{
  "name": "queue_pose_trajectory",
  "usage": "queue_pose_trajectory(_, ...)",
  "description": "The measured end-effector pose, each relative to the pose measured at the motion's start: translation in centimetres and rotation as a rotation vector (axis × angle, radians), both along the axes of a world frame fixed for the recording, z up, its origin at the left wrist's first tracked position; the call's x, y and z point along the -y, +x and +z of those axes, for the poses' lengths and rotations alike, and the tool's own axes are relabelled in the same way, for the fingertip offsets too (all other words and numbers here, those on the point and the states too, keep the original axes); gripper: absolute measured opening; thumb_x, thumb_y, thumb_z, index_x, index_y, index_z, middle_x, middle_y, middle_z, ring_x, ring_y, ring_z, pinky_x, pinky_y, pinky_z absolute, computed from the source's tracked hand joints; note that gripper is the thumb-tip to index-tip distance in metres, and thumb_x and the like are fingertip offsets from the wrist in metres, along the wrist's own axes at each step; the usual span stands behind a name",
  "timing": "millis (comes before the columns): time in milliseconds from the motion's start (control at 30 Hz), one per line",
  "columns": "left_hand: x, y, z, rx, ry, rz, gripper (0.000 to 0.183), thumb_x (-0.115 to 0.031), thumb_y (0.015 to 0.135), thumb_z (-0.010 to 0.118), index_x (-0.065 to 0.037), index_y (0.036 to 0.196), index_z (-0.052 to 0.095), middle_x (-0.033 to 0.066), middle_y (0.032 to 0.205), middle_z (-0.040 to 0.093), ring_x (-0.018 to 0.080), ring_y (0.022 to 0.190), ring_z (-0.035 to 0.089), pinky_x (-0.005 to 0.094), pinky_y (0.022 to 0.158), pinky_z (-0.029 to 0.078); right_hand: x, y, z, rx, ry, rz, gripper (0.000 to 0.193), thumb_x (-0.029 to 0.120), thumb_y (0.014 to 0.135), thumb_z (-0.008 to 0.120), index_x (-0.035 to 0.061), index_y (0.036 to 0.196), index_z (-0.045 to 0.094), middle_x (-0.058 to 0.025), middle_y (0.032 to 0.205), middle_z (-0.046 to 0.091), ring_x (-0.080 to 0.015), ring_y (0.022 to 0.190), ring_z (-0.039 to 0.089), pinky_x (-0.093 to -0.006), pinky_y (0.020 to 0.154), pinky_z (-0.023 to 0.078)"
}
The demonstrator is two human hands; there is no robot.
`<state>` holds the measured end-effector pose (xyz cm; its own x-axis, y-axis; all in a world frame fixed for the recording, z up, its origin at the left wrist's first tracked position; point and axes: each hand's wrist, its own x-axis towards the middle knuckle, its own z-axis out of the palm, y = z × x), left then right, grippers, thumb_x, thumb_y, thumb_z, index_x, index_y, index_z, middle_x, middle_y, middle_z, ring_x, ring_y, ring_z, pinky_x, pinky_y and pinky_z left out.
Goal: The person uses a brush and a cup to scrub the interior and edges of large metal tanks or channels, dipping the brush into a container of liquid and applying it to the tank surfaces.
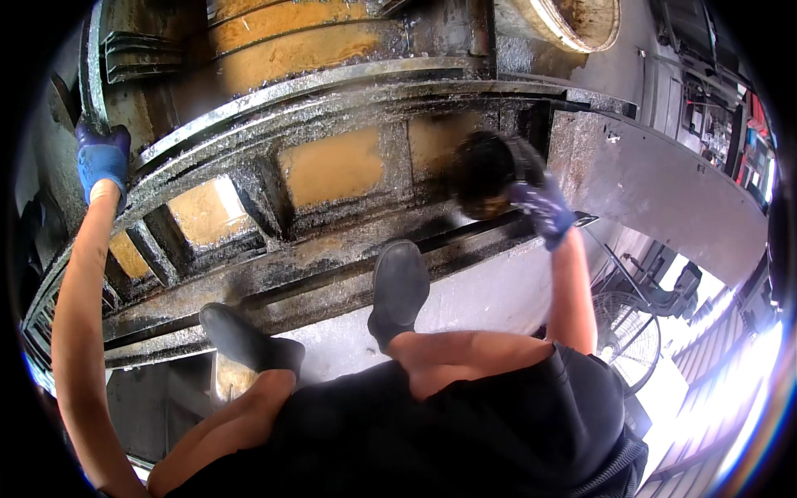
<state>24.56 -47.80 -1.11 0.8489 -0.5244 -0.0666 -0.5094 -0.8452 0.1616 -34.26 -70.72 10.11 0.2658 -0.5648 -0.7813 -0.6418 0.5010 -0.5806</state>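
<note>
My left hand (103, 159), in a blue and purple glove, is closed round an upright metal bar (93, 70) at the far left. On the right, my gloved right hand (544, 209) grips a dark round container (481, 170), probably a small bucket, smeared by motion. It is tilted over a grimy metal trough frame (266, 195), whose bays hold cloudy brown liquid (332, 166). How the right fingers sit on the container is partly blurred.
My dark shoes (400, 286) stand on the trough's near ledge. Beyond the rail lies more brown liquid (307, 54). A pale bucket (558, 25) with a stained inside is at the top right. A grey metal panel (664, 187) and a caged fan (627, 336) are at the right.
</note>
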Motion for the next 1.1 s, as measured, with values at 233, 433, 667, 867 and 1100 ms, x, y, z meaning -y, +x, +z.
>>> queue_pose_trajectory(233,0.4,0.0,-2.3,-0.045,-0.034,-0.02,0.065,-0.025,0.077,0.063,-0.002,0.134,0.041,0.0312,0.107,0.064,0.0461,0.102,0.061,0.0477,0.088,0.047,8.9,1.8,8.8,0.198,-0.733,-0.345,0.052,0.017,0.088,0.067,0.0038,0.134,0.046,-0.0156,0.128,0.054,-0.0264,0.118,0.053,-0.0479,0.095,0.048)
queue_pose_trajectory(433,-0.3,0.2,-1.0,-0.037,-0.02,0.032,0.066,-0.023,0.079,0.061,-0.003,0.138,0.038,0.032,0.109,0.062,0.0461,0.103,0.06,0.0488,0.09,0.048,16.1,7.8,3.4,-0.053,-1.488,-0.139,0.117,0.035,0.055,0.093,-0.0055,0.144,0.029,-0.0206,0.144,0.039,-0.0289,0.131,0.04,-0.0388,0.113,0.028)
queue_pose_trajectory(667,1.0,-1.3,0.6,-0.076,0.03,0.052,0.059,-0.022,0.081,0.061,-0.006,0.134,0.041,0.0317,0.109,0.062,0.0466,0.103,0.06,0.0502,0.09,0.047,16.5,8.0,1.1,-0.558,-1.774,0.176,0.116,0.035,0.056,0.092,0.0005,0.146,0.027,-0.021,0.145,0.033,-0.0313,0.132,0.039,-0.0417,0.108,0.037)
queue_pose_trajectory(867,0.9,-1.3,0.9,-0.07,0.023,0.043,0.059,-0.022,0.081,0.061,-0.007,0.135,0.041,0.0303,0.108,0.063,0.0467,0.102,0.06,0.0497,0.088,0.048,16.2,8.3,2.1,-0.607,-1.9,0.238,0.114,0.035,0.056,0.093,0.0003,0.145,0.03,-0.0232,0.139,0.031,-0.0342,0.127,0.043,-0.0411,0.101,0.044)
queue_pose_trajectory(1100,-0.2,0.1,-0.8,0.002,-0.031,0.005,0.066,-0.02,0.081,0.061,-0.006,0.141,0.038,0.0286,0.11,0.063,0.0441,0.102,0.062,0.0464,0.087,0.048,14.6,8.2,3.4,-0.44,-1.785,-0.05,0.113,0.03,0.054,0.095,-0.0008,0.143,0.032,-0.0216,0.138,0.041,-0.0301,0.124,0.047,-0.0399,0.102,0.043)
